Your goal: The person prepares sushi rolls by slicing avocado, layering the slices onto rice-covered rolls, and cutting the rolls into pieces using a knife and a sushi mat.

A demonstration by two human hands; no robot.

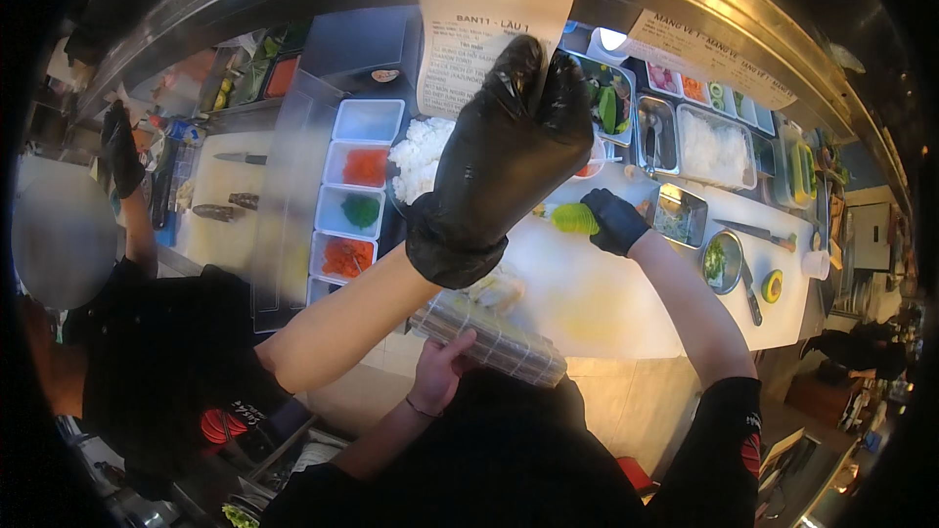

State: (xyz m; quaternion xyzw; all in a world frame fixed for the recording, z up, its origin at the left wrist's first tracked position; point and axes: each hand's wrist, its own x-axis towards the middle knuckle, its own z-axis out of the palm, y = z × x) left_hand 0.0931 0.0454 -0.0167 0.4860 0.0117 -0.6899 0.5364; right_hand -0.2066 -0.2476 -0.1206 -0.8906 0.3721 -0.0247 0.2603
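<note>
My bare left hand (439, 375) grips a plastic-wrapped bamboo rolling mat (491, 341) near my body, thumb on top. My right hand (618, 221), in a black glove, holds a fanned row of green slices, apparently avocado (574, 218), low over the white cutting board (609, 308). A co-worker's black-gloved hand (513, 161) reaches across from the left, close to the camera, its fingers at a printed paper slip (447, 51). It hides part of the cooked rice (419, 150) and of the board. Pale, blurred food (499, 286) lies beyond the mat.
On the board's right lie a knife (755, 232), another knife (751, 293), a halved avocado (772, 285) and a steel bowl of chopped greens (722, 262). White tubs (348, 224) of orange and green fillings stand left. The co-worker (169, 352) stands close on the left.
</note>
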